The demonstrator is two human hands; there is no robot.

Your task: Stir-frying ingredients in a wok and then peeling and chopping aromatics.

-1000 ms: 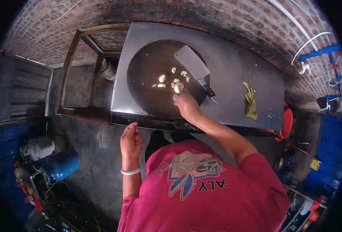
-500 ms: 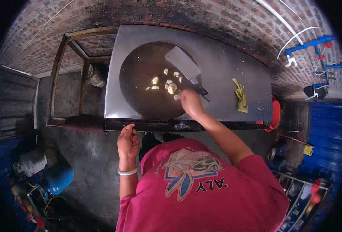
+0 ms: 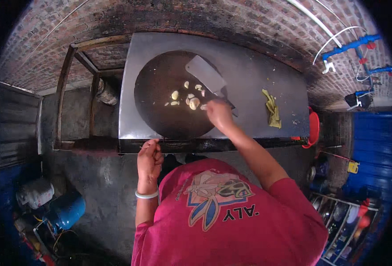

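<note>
In the head view, the right hand is reaching over the round dark board, fingers curled among pale garlic pieces; whether it is gripping one is unclear. A cleaver is lying just beyond it. The left hand is loosely fisted, holding nothing, at the metal table front edge.

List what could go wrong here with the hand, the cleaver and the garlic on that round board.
1. The right hand reaches among the garlic pieces right beside the cleaver lying on the round board; fingers might brush its edge.
2. Garlic pieces lie scattered; a sweep might knock some off the board.
3. The left hand rests by the metal table front edge, which may be sharp.
</note>
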